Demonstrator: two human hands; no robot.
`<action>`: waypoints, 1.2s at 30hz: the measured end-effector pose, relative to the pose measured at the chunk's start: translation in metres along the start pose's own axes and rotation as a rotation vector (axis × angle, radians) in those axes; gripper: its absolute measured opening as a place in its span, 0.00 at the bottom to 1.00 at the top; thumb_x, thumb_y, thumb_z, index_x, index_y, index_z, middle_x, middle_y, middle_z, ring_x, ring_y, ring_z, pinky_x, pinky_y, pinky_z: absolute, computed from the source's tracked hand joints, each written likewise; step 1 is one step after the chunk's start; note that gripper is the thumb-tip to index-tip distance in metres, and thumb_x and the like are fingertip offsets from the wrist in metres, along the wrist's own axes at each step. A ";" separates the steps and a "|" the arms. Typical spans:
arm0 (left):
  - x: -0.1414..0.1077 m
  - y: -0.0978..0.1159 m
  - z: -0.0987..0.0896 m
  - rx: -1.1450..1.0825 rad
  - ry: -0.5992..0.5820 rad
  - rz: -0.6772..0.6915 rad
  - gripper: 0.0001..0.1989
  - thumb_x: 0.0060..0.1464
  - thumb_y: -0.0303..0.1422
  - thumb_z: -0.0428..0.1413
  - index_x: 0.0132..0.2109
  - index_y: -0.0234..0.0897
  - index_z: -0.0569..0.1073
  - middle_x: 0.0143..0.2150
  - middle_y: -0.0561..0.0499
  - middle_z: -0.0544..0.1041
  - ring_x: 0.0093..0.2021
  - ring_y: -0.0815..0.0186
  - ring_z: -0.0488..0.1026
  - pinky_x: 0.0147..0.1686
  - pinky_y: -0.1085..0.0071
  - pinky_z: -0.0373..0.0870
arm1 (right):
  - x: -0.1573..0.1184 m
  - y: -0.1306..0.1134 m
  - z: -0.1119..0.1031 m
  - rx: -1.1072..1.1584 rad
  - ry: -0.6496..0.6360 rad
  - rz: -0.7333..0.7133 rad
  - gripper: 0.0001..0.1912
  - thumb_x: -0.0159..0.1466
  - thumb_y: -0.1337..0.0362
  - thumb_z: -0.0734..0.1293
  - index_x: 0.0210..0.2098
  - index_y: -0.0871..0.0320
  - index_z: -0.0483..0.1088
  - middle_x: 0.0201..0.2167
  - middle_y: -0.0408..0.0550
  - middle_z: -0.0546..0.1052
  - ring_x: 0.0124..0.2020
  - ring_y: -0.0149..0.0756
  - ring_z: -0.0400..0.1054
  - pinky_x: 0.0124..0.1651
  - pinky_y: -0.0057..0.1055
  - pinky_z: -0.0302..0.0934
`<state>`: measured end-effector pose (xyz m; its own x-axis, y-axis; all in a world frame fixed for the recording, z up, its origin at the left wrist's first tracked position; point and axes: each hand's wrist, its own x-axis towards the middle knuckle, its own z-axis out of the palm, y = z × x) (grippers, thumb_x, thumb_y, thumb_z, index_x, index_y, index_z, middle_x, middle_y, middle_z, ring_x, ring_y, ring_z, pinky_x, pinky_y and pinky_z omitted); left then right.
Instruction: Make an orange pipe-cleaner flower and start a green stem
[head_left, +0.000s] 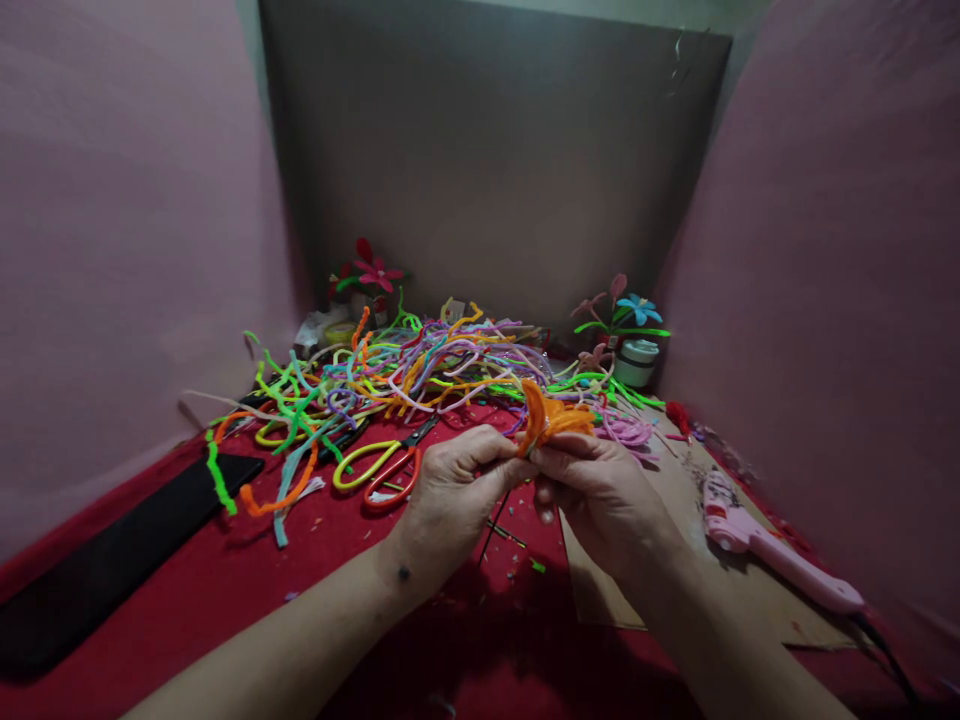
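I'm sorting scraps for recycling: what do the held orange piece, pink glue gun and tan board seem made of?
Orange piece: probably chenille stems, fuzzy and matte. Pink glue gun: likely plastic, its handle smooth. Tan board: perhaps cardboard, flat and matte.

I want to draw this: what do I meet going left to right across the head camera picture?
Black flat thing, yellow-and-red scissors, left hand, orange fuzzy piece, right hand, pink glue gun.
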<state>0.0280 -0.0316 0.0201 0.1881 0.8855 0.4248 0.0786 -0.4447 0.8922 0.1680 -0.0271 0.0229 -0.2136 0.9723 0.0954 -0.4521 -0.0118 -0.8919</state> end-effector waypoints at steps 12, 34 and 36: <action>0.001 0.001 -0.001 0.102 0.002 0.079 0.08 0.49 0.30 0.58 0.24 0.37 0.76 0.25 0.52 0.71 0.28 0.69 0.67 0.31 0.74 0.63 | 0.003 0.012 -0.004 0.169 -0.007 0.079 0.06 0.44 0.70 0.73 0.24 0.62 0.75 0.18 0.41 0.72 0.15 0.24 0.62 0.16 0.21 0.58; -0.002 -0.003 0.000 0.483 -0.044 0.378 0.07 0.55 0.27 0.50 0.29 0.33 0.69 0.30 0.49 0.67 0.33 0.68 0.65 0.34 0.72 0.62 | 0.003 0.018 -0.002 0.230 0.011 0.039 0.05 0.46 0.70 0.73 0.24 0.59 0.74 0.18 0.39 0.68 0.18 0.22 0.55 0.20 0.24 0.47; -0.002 0.000 -0.001 0.399 -0.073 0.296 0.08 0.57 0.28 0.49 0.31 0.33 0.71 0.32 0.49 0.68 0.34 0.68 0.65 0.36 0.72 0.63 | 0.003 0.018 -0.004 0.225 0.015 0.055 0.05 0.46 0.70 0.72 0.25 0.59 0.75 0.18 0.39 0.68 0.18 0.22 0.53 0.21 0.24 0.46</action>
<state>0.0271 -0.0336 0.0197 0.3262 0.7084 0.6259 0.3774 -0.7047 0.6008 0.1626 -0.0230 0.0057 -0.2306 0.9722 0.0411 -0.6225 -0.1150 -0.7741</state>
